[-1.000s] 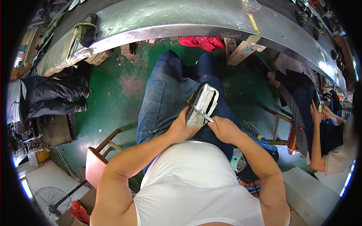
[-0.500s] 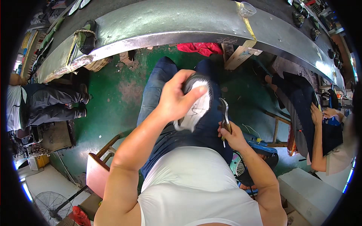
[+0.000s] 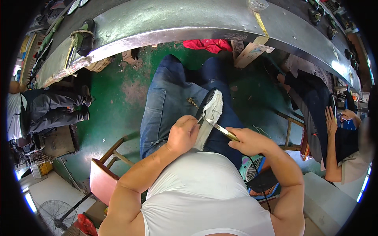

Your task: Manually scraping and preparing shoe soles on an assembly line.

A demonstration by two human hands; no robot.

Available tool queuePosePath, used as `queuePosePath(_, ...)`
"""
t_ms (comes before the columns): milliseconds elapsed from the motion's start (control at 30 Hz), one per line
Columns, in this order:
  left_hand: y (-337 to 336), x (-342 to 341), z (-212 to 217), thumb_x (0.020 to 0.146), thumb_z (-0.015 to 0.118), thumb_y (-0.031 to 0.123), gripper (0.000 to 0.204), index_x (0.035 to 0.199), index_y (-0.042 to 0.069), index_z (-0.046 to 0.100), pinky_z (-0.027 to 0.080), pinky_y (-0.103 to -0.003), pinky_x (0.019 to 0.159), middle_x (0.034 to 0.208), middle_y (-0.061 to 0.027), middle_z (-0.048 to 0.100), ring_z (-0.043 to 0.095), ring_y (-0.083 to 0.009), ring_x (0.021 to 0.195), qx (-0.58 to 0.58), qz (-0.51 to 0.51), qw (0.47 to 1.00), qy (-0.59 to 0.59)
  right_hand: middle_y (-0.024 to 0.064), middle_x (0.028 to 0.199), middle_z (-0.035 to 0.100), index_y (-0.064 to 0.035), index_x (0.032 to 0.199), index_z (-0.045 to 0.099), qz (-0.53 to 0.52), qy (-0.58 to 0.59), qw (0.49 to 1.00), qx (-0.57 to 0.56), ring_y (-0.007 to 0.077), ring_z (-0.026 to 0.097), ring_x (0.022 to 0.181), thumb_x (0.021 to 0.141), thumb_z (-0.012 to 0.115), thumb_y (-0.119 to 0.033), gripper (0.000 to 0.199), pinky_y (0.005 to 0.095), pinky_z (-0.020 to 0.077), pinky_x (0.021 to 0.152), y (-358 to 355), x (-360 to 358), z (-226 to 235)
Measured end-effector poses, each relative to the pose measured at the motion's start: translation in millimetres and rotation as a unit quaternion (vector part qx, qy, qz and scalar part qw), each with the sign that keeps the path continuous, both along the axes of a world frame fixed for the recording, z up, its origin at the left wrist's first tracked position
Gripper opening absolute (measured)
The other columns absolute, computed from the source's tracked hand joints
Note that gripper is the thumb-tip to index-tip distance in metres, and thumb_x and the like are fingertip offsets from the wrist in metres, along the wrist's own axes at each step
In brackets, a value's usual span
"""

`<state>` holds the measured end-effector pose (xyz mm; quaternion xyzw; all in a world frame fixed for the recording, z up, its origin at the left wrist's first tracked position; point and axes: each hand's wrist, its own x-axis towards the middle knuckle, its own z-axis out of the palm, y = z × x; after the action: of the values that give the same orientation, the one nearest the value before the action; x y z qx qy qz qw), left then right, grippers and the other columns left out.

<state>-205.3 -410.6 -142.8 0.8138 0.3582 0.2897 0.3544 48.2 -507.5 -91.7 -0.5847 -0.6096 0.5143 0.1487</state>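
Shoe (image 3: 214, 106) white side up on your jeans (image 3: 155, 104); left hand (image 3: 183, 135) curled at its left edge, grip hidden; right hand (image 3: 246, 141) clamped round the pliers (image 3: 221, 129), angled onto it. Brace it firmly, keep that tip controlled!

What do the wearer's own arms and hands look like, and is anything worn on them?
Both arms are bare up to the shoulders, where a plain white sleeveless top begins. The left hand and right hand are ungloved. No watch, bracelet or cable shows on either wrist; rings are too small to rule out.
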Motion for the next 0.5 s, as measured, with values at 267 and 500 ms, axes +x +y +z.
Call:
queuePosePath(267,-2.8,3.1,0.4,0.093,0.061,0.010,0.015,0.102,-0.001,0.064,0.053,-0.038,0.078,0.102,-0.0202,0.065,0.065,-0.0369,0.091,-0.161,0.013,0.987,0.000,0.0057,0.074,0.058,0.0018,0.093,0.057,0.102,0.005,0.918,-0.384,0.0174,0.059,0.066,0.095,0.060,-0.029,0.031,0.0335,0.0507,0.064,75.5,11.8,37.7)
queuePosePath(500,6.0,5.9,-68.9,0.108,0.031,0.028,0.057,0.153,-0.006,0.025,0.022,-0.041,0.119,0.151,-0.0273,0.035,0.031,-0.0387,0.143,-0.289,-0.083,0.954,-0.013,0.0202,0.087,0.070,0.0001,0.100,0.065,0.244,-0.198,0.937,-0.150,0.0381,0.069,0.076,0.093,0.064,-0.028,0.029,0.0466,0.0540,0.072,76.5,22.9,16.1)
